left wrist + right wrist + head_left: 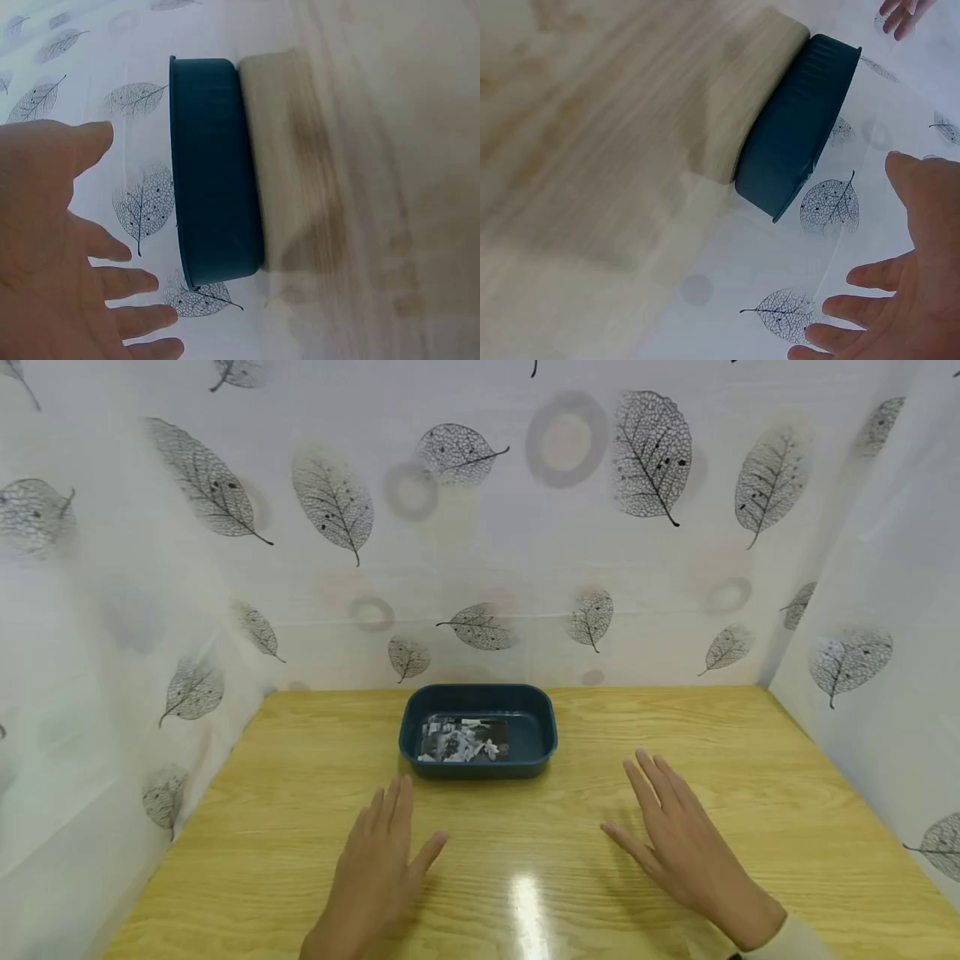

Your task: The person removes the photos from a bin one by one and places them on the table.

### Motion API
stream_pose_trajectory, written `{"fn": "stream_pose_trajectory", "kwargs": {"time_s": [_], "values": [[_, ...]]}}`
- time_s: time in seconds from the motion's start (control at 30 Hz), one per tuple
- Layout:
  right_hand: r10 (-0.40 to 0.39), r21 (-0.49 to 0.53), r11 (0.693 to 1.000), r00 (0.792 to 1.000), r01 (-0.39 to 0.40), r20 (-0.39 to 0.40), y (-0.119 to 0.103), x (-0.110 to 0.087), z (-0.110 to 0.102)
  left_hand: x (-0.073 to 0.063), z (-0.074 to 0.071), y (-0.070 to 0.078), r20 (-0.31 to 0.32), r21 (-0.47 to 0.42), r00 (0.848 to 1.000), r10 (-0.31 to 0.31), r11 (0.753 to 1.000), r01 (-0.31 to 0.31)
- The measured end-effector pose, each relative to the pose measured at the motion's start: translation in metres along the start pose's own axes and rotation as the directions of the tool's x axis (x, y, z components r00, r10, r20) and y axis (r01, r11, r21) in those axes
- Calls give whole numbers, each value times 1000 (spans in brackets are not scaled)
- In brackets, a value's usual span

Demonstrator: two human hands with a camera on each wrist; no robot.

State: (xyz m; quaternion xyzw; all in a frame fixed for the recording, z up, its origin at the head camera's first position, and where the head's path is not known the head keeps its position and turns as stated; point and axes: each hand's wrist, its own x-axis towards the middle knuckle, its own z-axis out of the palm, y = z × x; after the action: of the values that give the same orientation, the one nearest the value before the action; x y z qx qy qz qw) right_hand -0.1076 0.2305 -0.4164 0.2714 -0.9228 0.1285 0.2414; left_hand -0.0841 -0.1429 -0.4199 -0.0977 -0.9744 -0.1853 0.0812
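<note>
A dark teal plastic basin (531,770) with rounded corners stands near the back edge of the table. Inside it, toward the left, lies a flat black-and-white printed piece (463,740) with a flower-like pattern. My left hand (375,860) is held in front of the basin's left side, fingers straight and thumb spread, holding nothing. To the right and nearer to me, my right hand (686,852) has its fingers extended and thumb apart, also holding nothing. Both wrist views show the basin's outer wall (214,169) beyond the spread fingers; its contents are hidden there.
The light wooden table (300,760) reaches back to a white cloth (510,552) printed with grey leaves, which also hangs along the left and right sides. Light glares off the tabletop between the hands.
</note>
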Motion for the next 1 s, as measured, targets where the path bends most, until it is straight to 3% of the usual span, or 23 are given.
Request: {"fn": "stream_pose_trajectory", "kwargs": {"time_s": [0.3,0.53,0.67,1.0], "values": [[29,101,994,991,-42,130,8,45,3,25,-9,-13,-30,-115,998,-47,992,44],[28,173,983,982,-60,186,11,79,10,46,-14,-22,54,-209,991,-121,969,130],[45,242,965,974,-101,223,9,101,16,57,-17,-25,72,-243,986,-151,956,165],[55,319,932,935,-175,352,1,144,37,78,-14,-33,95,-304,982,-162,935,184]]}}
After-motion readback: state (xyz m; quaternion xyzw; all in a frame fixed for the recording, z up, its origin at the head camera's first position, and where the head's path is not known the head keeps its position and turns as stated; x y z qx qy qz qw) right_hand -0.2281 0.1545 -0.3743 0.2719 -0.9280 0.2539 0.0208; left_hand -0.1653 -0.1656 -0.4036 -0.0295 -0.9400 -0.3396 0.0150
